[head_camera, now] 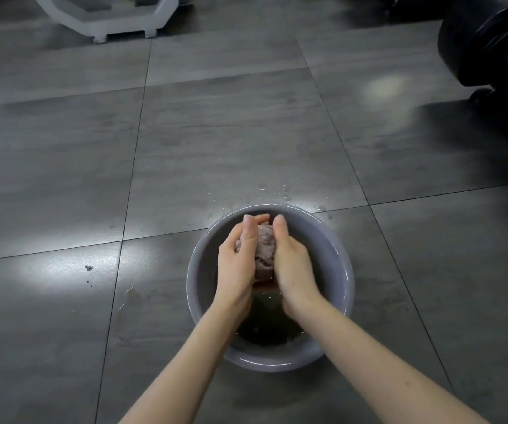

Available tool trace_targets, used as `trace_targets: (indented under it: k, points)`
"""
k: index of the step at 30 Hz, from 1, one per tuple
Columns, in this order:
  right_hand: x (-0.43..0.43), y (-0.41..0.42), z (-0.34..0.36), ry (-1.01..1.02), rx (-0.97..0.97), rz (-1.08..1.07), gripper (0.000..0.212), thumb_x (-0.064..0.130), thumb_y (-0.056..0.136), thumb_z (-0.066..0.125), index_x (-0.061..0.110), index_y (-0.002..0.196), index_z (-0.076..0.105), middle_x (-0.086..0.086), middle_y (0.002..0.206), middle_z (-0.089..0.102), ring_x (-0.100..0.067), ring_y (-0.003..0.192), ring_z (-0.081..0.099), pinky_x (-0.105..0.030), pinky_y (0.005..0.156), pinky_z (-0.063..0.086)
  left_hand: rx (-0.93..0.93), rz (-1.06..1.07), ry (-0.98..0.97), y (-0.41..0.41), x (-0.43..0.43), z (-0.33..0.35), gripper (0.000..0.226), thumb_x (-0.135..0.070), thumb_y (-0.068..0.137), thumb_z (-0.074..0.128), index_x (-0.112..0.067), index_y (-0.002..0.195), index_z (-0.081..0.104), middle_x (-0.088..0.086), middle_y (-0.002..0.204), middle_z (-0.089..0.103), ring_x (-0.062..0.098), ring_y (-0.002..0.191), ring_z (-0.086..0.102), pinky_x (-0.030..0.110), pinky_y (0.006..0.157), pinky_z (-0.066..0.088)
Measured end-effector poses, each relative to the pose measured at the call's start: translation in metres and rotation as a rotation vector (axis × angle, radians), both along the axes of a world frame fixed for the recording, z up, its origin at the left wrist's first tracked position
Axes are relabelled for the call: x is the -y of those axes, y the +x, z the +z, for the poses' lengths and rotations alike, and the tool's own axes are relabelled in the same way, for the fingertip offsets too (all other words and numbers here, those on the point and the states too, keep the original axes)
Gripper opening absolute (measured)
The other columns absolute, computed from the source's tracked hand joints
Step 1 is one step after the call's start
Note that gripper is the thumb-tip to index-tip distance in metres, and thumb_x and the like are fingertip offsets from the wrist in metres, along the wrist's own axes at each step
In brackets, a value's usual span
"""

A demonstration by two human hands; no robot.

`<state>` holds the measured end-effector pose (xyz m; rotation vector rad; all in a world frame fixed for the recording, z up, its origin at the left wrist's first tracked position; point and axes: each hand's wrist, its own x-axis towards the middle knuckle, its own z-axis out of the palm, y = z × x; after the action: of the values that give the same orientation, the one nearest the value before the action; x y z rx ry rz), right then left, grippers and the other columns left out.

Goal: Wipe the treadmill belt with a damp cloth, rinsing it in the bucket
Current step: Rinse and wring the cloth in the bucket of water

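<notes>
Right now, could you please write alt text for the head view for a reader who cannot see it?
The left hand and right hand grip a bunched pinkish cloth above the water in a grey bucket on a dark tiled floor.

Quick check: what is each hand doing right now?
Left hand: holds the bunched cloth over the bucket.
Right hand: holds the same cloth from the other side.

grey bucket (338, 252), mottled pinkish cloth (264, 249).
</notes>
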<state>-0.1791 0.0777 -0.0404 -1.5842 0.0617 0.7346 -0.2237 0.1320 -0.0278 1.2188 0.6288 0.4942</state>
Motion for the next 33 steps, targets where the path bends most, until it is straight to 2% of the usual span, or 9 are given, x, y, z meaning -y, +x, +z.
trace_targets:
  k: [2,5,8,11,14,21,24,28,33]
  points:
    - [-0.002,-0.014,0.001,-0.096,0.164,-0.030,0.063,0.062,0.093,0.028,0.016,0.090,0.071,-0.002,0.086,0.073,-0.019,0.088,0.068,-0.044,0.086,0.052,-0.009,-0.024,0.070,0.004,-0.002,0.005,0.054,-0.070,0.075,0.051,-0.026,0.099,0.070,-0.011,0.095,0.073,0.003,0.095,0.067,0.013,0.077,0.050]
    - [0.000,-0.019,0.007,-0.195,0.352,-0.051,0.059,0.057,0.094,0.025,0.017,0.090,0.068,-0.001,0.085,0.071,-0.019,0.087,0.065,-0.042,0.084,0.050,-0.054,-0.016,0.070,0.006,-0.001,0.008,0.053,-0.075,0.071,0.051,-0.030,0.085,0.074,-0.011,0.076,0.071,0.003,0.080,0.067,0.014,0.071,0.050]
    - [0.000,-0.020,0.009,-0.257,0.477,-0.031,0.068,0.062,0.087,0.016,0.017,0.095,0.066,-0.002,0.089,0.071,-0.023,0.091,0.064,-0.041,0.084,0.048,-0.107,0.079,-0.006,0.007,0.001,0.007,0.046,-0.065,0.075,0.052,-0.027,0.060,0.072,-0.008,0.052,0.058,0.005,0.055,0.060,0.016,0.057,0.049]
    - [0.003,-0.021,0.005,-0.314,0.585,-0.014,0.058,0.049,0.096,0.021,0.013,0.096,0.067,-0.007,0.089,0.072,-0.030,0.090,0.064,-0.043,0.080,0.048,-0.148,0.152,-0.079,0.009,0.001,0.003,0.053,-0.049,0.092,0.052,-0.023,0.047,0.064,-0.009,0.047,0.057,0.005,0.050,0.057,0.019,0.054,0.048]
    - [0.004,-0.020,-0.002,-0.355,0.647,0.026,0.054,0.040,0.100,0.024,0.011,0.096,0.069,-0.012,0.088,0.072,-0.034,0.089,0.064,-0.043,0.078,0.048,-0.153,0.215,-0.153,0.010,0.000,-0.002,0.052,-0.038,0.096,0.051,-0.019,0.050,0.063,0.000,0.053,0.062,0.011,0.054,0.062,0.025,0.058,0.050]
    - [0.005,-0.020,-0.017,-0.394,0.736,0.076,0.062,0.035,0.090,0.016,0.011,0.098,0.073,-0.017,0.087,0.072,-0.038,0.085,0.063,-0.042,0.074,0.047,-0.176,0.231,-0.064,0.008,0.000,-0.016,0.057,-0.022,0.099,0.046,-0.018,0.043,0.056,-0.003,0.044,0.056,0.009,0.048,0.055,0.028,0.060,0.047]
    - [0.004,-0.016,-0.026,-0.435,0.764,0.081,0.064,0.033,0.089,0.016,0.002,0.085,0.071,-0.022,0.080,0.070,-0.042,0.078,0.062,-0.041,0.068,0.044,-0.224,0.254,-0.043,0.012,-0.001,-0.026,0.049,-0.020,0.098,0.046,-0.008,0.051,0.052,-0.004,0.041,0.053,0.008,0.044,0.050,0.027,0.057,0.044]
    - [-0.001,-0.008,-0.039,-0.482,0.819,0.118,0.064,0.032,0.088,0.017,-0.004,0.068,0.067,-0.025,0.071,0.067,-0.042,0.066,0.062,-0.037,0.058,0.042,-0.273,0.316,-0.055,0.019,-0.009,-0.047,0.048,-0.017,0.098,0.047,-0.008,0.051,0.049,-0.006,0.039,0.050,0.006,0.043,0.049,0.024,0.052,0.043]
    - [-0.005,0.003,-0.053,-0.519,0.788,0.202,0.053,0.022,0.092,0.028,-0.004,0.072,0.069,-0.025,0.073,0.068,-0.043,0.067,0.063,-0.038,0.059,0.044,-0.337,0.323,-0.099,0.026,-0.011,-0.063,0.049,-0.019,0.099,0.044,-0.009,0.051,0.043,-0.002,0.043,0.047,0.011,0.047,0.047,0.028,0.056,0.043]
